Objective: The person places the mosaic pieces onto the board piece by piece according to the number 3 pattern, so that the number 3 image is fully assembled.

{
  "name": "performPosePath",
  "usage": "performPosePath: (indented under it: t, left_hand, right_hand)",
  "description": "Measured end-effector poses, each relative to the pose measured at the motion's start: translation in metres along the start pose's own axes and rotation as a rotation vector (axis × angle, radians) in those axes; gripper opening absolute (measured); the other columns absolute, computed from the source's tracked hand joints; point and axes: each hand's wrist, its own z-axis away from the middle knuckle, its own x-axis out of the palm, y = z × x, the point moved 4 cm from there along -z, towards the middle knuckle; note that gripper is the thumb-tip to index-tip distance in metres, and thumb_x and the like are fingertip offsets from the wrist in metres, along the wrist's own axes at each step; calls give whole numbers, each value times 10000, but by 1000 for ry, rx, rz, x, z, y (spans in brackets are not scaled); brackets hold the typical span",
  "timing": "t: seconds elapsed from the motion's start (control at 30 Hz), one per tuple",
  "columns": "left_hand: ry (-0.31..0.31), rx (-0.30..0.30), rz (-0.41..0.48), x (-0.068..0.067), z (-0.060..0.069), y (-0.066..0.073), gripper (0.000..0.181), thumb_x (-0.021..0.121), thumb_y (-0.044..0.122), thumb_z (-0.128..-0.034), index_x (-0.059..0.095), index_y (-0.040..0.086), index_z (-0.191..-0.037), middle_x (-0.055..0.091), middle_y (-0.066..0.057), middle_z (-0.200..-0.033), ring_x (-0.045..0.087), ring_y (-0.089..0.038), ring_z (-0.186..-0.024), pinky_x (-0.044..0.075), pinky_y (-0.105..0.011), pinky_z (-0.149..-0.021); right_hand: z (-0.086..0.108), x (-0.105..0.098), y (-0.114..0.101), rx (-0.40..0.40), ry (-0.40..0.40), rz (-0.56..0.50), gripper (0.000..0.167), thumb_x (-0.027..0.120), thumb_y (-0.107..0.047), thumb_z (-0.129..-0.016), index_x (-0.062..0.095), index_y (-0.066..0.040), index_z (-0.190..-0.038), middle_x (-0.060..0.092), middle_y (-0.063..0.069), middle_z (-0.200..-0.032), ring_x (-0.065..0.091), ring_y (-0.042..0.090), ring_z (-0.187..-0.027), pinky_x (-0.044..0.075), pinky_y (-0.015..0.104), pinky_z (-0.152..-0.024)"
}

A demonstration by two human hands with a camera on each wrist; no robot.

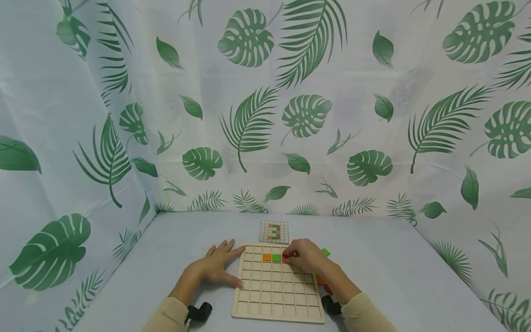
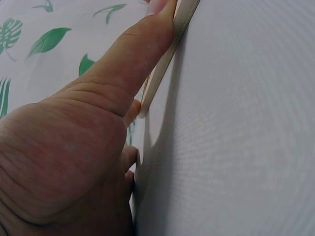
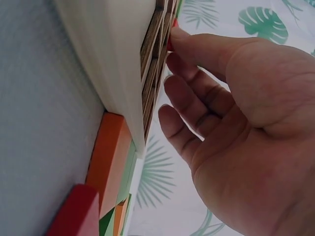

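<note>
A wooden grid board [image 1: 271,296] lies on the table, with an orange tile [image 1: 267,257] and a green tile [image 1: 276,258] side by side in its second row from the top. My right hand [image 1: 307,256] pinches a red tile [image 1: 284,258] at the square just right of the green one. In the right wrist view, thumb and fingertips meet at the red tile [image 3: 171,43], mostly covered by them. With fingers spread, my left hand [image 1: 216,265] rests by the board's left side, index finger and thumb touching its edge. The left wrist view shows the thumb [image 2: 133,54] against that edge.
Behind the board lies a small card [image 1: 274,232] printed with a grid of coloured squares. Loose tiles lie along the board's right side, partly under my right arm: a green one [image 1: 325,252], an orange one [image 3: 109,157], a red one [image 3: 76,211]. Leaf-patterned curtains [image 1: 265,184] surround the table.
</note>
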Motion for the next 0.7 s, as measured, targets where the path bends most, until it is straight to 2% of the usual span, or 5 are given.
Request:
performPosePath:
  t: [0.53, 0.7]
  left_hand:
    - [-3, 6, -3, -1, 0, 1, 1139, 828, 713, -721, 327, 277, -1646, 147, -206, -1737, 90, -442, -1614, 51, -671, -1283]
    - [-4, 5, 0, 0, 0, 1, 1132, 834, 697, -729, 325, 272, -1647, 149, -209, -1736, 88, -439, -1615, 54, -672, -1283]
  right_hand:
    - [-1, 0, 4, -21, -37, 0, 148, 755, -83, -944, 829, -84, -1072, 718, -40, -926, 626, 85, -810, 516, 243, -674]
    - [0, 1, 5, -24, -43, -20, 184, 763, -123, -947, 812, -68, -1116, 721, -27, -940, 574, 63, -762, 493, 241, -636]
